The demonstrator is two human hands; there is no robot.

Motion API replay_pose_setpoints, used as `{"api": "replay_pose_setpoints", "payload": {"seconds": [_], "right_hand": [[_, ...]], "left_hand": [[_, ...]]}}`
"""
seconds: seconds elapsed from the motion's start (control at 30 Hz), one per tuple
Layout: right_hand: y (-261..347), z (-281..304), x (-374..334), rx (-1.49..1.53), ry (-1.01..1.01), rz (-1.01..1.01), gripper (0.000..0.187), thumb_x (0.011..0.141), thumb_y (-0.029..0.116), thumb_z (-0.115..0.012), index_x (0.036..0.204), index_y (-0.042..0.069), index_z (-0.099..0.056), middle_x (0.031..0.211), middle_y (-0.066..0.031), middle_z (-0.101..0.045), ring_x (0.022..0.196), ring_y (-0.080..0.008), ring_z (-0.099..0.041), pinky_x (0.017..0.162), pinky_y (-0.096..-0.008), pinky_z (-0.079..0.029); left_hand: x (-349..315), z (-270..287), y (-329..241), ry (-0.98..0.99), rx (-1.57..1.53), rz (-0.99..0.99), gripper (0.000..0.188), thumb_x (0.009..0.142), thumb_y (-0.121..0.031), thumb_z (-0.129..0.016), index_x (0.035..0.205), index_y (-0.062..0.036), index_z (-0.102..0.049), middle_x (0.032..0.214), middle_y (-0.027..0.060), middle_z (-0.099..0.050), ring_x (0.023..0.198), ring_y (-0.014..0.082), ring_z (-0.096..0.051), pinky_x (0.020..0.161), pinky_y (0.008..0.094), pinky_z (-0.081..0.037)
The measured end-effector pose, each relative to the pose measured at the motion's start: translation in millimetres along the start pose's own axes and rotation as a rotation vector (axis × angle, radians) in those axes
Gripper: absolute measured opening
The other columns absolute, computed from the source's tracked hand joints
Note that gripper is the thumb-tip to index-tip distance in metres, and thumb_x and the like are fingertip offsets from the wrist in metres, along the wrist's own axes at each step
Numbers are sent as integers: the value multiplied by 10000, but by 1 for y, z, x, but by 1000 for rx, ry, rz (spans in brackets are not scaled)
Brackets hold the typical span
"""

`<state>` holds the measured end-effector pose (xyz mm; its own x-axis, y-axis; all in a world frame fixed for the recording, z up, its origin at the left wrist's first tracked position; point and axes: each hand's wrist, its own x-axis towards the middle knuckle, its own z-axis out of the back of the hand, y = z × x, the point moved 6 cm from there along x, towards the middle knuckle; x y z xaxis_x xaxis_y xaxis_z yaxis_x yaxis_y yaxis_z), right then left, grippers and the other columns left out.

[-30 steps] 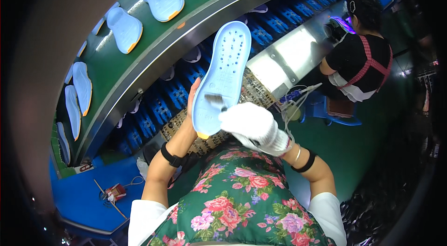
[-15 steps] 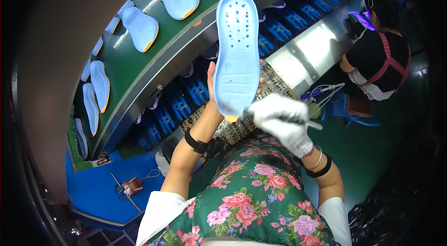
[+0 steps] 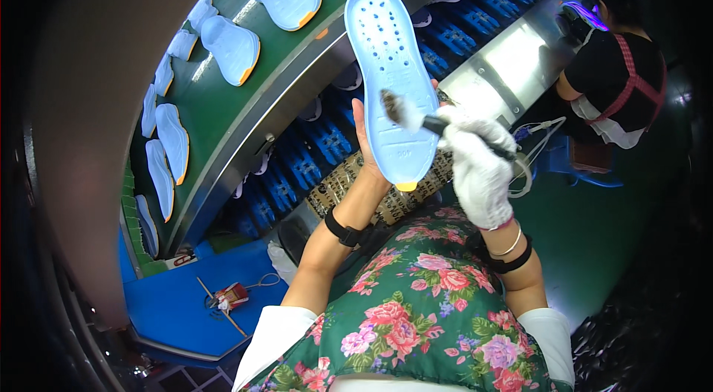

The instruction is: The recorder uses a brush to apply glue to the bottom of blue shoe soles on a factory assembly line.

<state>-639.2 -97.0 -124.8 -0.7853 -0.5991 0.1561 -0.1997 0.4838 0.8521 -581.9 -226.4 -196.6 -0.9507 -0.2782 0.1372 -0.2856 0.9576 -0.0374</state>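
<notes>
A light blue shoe sole [image 3: 391, 76], with small holes at its far end and a yellow tab at its near end, is held up in front of me. My bare left hand [image 3: 363, 138] grips it from beneath, thumb along its left side and most fingers hidden behind it. A white glove covers my right hand [image 3: 479, 169], which is closed around the dark handle of a brush [image 3: 405, 113]. The brush's bristles, slightly blurred, are over the middle of the sole; whether they touch it I cannot tell.
A curved green conveyor [image 3: 215, 117] with a metal edge carries several blue soles [image 3: 230, 49] at the left. Behind my hands runs a rack [image 3: 327, 143] of blue holders. A blue table [image 3: 171, 306] stands lower left. At the right sits another person [image 3: 620, 69].
The brush has swung up and left from the sole's near end to over its middle. The sole has tilted and shifted slightly right with my left hand. Soles on the conveyor appear shifted.
</notes>
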Motion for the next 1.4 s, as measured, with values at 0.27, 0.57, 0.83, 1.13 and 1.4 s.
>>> {"api": "replay_pose_setpoints", "payload": {"seconds": [0.27,0.57,0.83,1.13,1.4], "right_hand": [[6,-7,-30,-597,366,387,105,801,-13,-785,899,15,-757,956,-132,-762,881,-251,-740,802,-357,-582],[-9,-6,-22,-413,535,128,121,809,3,-804,924,-8,-766,979,-100,-771,912,-180,-742,823,-302,-583],[33,34,34,-667,278,442,147,843,1,-762,984,39,-769,972,-91,-761,854,-216,-740,791,-318,-590],[32,94,77,-403,257,237,235,774,-28,-777,1007,-1,-768,1000,-123,-767,889,-223,-733,803,-331,-585],[54,239,96,229,-187,99,193,741,-138,-661,872,-8,-722,953,-214,-720,799,-266,-688,658,-328,-573]], "left_hand": [[-7,-3,-15,-40,228,77,1083,845,-821,-515,1621,-121,-232,1587,230,-365,1286,482,-528,985,619,-519],[2,4,-25,-33,272,213,1071,862,-826,-484,1623,-115,-232,1588,248,-341,1281,486,-527,966,617,-533],[13,19,7,-402,123,165,1013,891,-790,-486,1592,-82,-302,1506,273,-457,1278,471,-551,1053,615,-467],[71,23,33,-292,172,235,984,899,-786,-466,1569,-73,-358,1494,271,-480,1312,478,-521,1090,611,-426],[183,-10,39,-78,401,314,1159,780,-773,-672,1620,-112,-225,1574,302,-313,1222,486,-549,928,574,-549]]}}
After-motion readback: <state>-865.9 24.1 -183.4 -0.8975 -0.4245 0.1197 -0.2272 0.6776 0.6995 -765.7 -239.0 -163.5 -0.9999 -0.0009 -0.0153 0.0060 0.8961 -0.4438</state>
